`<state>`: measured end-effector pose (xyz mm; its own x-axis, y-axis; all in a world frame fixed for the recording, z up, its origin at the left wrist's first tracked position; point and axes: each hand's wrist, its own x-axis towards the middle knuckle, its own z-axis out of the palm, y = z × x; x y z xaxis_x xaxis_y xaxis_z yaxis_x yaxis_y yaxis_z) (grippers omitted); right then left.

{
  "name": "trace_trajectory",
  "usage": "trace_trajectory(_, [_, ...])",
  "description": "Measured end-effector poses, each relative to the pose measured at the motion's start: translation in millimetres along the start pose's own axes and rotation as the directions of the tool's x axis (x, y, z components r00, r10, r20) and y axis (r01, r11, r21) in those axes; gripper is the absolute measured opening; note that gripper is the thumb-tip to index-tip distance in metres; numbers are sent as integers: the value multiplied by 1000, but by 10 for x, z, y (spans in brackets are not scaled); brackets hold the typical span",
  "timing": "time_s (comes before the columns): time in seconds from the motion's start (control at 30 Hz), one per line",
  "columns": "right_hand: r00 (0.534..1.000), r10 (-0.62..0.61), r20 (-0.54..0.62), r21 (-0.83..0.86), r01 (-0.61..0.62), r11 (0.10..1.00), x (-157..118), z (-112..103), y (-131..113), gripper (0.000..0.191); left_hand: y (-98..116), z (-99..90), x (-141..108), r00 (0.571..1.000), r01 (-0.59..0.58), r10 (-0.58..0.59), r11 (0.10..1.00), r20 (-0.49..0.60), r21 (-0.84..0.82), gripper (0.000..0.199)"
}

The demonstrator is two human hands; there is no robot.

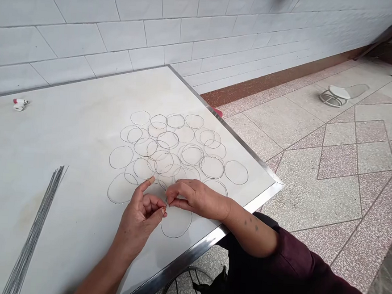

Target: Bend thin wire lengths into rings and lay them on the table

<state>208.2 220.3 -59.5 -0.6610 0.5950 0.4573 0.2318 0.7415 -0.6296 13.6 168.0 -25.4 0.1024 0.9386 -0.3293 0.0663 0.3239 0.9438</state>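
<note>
A thin wire ring [175,238] hangs between my hands over the near right part of the white tabletop [86,229]. My left hand [141,212] pinches it between thumb and bent fingers, with the index finger raised. Close against those fingertips, my right hand [195,198] pinches the wire at the same spot on the ring's upper left. My fingers hide the exact joint of the wire. Beyond my hands, many similar wire rings [235,184] lie flat and overlapping on the table. To the left rests a bundle of straight cut wires [39,225].
Small red and white objects [20,103] sit at the table's far left. A metal rim [202,244] edges the tabletop, which meets a white tiled wall [123,39]. On the patterned floor stands a low round stool [335,96]. Wire spokes [186,287] show below the near edge.
</note>
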Motion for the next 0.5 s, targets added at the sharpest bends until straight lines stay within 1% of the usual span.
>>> trace_trajectory(0.27, [998, -61, -25, -14, 61, 998, 32, -19, -23, 8, -28, -50, 44, 999, 23, -22, 999, 39, -23, 74])
trace_trajectory(0.37, [998, -53, -17, 2, 53, 999, 33, -30, -29, 9, -31, -52, 53, 999, 34, -33, 999, 36, -36, 74])
trace_trajectory(0.5, [999, -23, 29, 0, 23, 1000, 30, -33, -31, 14, -26, -53, 55, 998, 51, -48, 997, 49, -63, 74])
